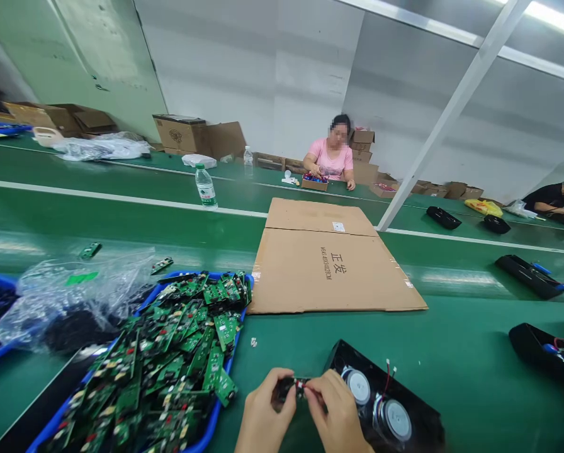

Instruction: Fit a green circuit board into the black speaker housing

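My left hand [267, 409] is closed around a small dark circuit board [284, 386], held just above the green table. Fingers of my right hand [333, 408] pinch at the board's right end, where a bit of red wire with a pale connector [300, 383] shows; my fingertips partly cover it. Right beside my right hand lies a black speaker housing [405, 393] with two round silver speakers [398, 420] and a thin wire lead standing up from it. To the left, a blue tray [211, 425] is heaped with green circuit boards [169, 352].
A flattened cardboard sheet [301, 270] lies ahead. Clear plastic bags [81, 296] cover dark parts at left. Further black housings [530, 275] sit at right. A water bottle [206, 186] stands on the ledge, and a co-worker in pink [329, 157] sits across, behind a metal post [447, 119].
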`<state>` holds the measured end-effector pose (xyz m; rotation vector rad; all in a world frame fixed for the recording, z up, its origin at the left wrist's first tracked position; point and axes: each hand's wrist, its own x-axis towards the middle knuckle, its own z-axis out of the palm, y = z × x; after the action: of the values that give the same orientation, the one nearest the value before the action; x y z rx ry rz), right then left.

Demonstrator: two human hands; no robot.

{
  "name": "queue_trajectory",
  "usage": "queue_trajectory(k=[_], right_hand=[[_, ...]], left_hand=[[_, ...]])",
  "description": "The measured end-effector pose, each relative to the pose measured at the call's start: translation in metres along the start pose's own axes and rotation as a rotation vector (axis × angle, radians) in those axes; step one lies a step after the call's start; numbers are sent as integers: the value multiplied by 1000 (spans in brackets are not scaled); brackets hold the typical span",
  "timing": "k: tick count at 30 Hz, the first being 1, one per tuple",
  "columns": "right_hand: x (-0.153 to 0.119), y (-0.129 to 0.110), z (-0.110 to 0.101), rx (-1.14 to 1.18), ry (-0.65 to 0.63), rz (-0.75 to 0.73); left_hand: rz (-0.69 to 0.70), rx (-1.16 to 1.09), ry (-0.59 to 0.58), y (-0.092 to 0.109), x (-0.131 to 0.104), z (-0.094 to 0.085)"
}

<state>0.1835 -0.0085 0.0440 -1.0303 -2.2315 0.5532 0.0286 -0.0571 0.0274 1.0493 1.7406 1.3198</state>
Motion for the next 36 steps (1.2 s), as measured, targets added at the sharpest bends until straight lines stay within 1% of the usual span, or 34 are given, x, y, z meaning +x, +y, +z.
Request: queue_trajectory(k=[3,6,12,15,19,21,25,28,30,32,34,35,36], right_hand=[[3,-5,-5,-4,15,-20],[2,-4,-4,-46,31,-51],[3,-1,-3,-86,-1,-75],[6,-4,-7,-76,0,-84],[7,-9,-8,-28,58,-67],[6,-9,-7,-9,68,-60],[5,-7,-6,16,36,-39],[6,-8,-9,52,44,3],[6,-12,-13,81,34,24],[5,-15,-20,99,4,13],[0,-11,-30,99,20,-5],[-4,-6,-36,84,71,10],[-9,3,-43,57,143,54]], left_hand=[[1,0,-21,-10,2,1],[25,14,-44,-19,4,1],[142,57,-15,-26,3,2],[211,79,20,-24,1,3],[291,112,101,-15,-5,8],[314,111,135,-8,-8,11],[327,79,152,0,-10,14],[307,45,140,2,-10,13],[247,-16,121,4,-10,13],[93,-170,90,8,-9,12],[-71,-326,52,15,-7,12],[-132,-376,42,18,-7,11],[-164,-391,39,21,-6,9]])
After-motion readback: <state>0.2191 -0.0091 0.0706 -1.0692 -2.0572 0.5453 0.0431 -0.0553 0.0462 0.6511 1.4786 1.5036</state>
